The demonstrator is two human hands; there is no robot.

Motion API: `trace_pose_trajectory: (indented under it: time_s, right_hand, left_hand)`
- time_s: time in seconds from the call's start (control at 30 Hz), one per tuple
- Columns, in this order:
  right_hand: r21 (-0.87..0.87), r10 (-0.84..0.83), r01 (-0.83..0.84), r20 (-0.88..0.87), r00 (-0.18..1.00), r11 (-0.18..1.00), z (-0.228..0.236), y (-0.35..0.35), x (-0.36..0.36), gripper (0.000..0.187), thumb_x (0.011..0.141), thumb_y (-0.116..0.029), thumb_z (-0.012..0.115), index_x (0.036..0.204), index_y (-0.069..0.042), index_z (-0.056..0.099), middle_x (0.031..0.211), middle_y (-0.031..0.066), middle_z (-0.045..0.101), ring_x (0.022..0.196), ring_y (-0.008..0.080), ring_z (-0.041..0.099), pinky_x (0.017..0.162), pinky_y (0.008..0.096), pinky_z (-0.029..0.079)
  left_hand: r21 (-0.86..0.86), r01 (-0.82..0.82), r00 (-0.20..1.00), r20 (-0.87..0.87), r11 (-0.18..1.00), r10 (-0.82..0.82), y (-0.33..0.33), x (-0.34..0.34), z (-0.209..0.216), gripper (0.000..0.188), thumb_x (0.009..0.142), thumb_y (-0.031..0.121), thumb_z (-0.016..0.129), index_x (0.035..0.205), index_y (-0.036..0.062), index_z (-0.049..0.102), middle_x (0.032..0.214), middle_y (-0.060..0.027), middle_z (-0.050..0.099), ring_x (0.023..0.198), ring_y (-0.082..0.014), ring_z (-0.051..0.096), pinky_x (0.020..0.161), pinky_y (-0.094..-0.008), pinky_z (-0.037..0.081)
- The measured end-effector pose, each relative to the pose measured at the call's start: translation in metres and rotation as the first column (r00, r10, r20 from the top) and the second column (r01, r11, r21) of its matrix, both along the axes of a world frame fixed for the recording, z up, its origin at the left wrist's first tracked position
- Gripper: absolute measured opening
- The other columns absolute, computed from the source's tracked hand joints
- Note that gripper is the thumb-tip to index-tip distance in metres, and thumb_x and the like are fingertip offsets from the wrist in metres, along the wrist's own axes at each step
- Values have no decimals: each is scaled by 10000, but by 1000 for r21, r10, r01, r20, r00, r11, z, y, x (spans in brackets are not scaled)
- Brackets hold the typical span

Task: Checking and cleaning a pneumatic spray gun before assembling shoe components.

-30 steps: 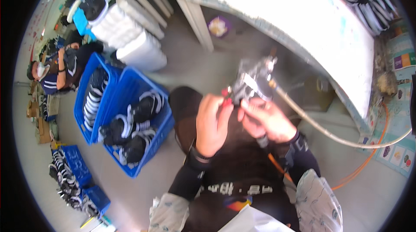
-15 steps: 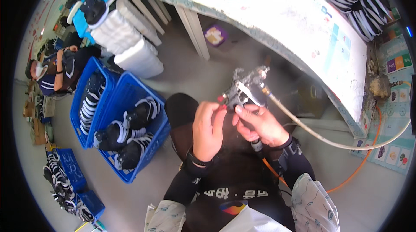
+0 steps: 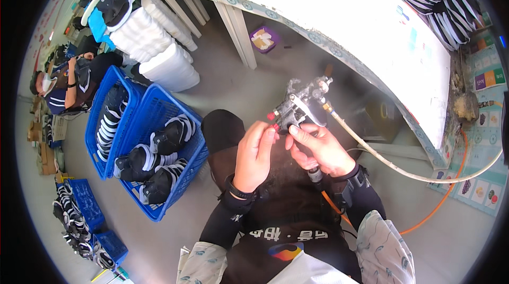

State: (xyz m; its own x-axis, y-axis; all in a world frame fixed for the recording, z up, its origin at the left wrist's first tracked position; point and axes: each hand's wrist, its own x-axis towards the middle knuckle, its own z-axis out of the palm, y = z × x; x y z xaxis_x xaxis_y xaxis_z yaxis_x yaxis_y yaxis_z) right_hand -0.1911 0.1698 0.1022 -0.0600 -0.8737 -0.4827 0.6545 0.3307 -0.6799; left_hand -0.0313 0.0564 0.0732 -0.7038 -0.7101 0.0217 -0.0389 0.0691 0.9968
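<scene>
A silver spray gun [image 3: 305, 105] with two red knobs at its rear is held over my lap. My right hand [image 3: 322, 150] wraps round its handle, thumb along the near side. My left hand [image 3: 253, 152] pinches the lower red knob [image 3: 275, 127] between thumb and fingers; the other red knob sits just above it. A pale hose [image 3: 366, 146] runs from the gun's fitting to the right. An orange hose [image 3: 330, 203] leaves the bottom of the handle beside my right wrist.
Blue baskets [image 3: 197, 152] with black-and-white shoes [image 3: 168, 138] stand at the left. A white-topped table [image 3: 339, 5] curves across the far side, with striped shoes at its right end. White stacked sheets [image 3: 164, 66] stand far left; another person [image 3: 69, 85] sits beyond the baskets. A purple tub [image 3: 263, 39] lies under the table.
The spray gun has tilted a little and shifted slightly. My left hand stays at its red knob, and my right hand keeps its hold on the handle.
</scene>
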Motion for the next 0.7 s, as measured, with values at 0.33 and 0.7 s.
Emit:
trace_pose_trajectory:
  time_s: [0.33, 0.7]
  right_hand:
    - [17, -30, 31, -23, 999, 999, 9, 0, -6, 342, 1101, -311, 596, 945, -13, 662, 581, 9, 484, 434, 56, 349, 410, 250, 244]
    - [-4, -24, 23, -53, 998, 1000, 5, -3, -4, 364, 1109, -319, 576, 940, -9, 665, 567, 19, 482, 423, 62, 345, 402, 248, 243]
  left_hand:
    - [103, -200, 964, -158, 974, 214, -19, 26, 53, 160, 1089, 110, 553, 968, 11, 583, 817, -36, 534, 702, -89, 473, 639, -262, 381]
    - [-434, -287, 958, -100, 854, 270, -21, 51, 100, 372, 992, 286, 723, 1218, 13, 609, 1049, -47, 563, 808, -117, 527, 751, -241, 438]
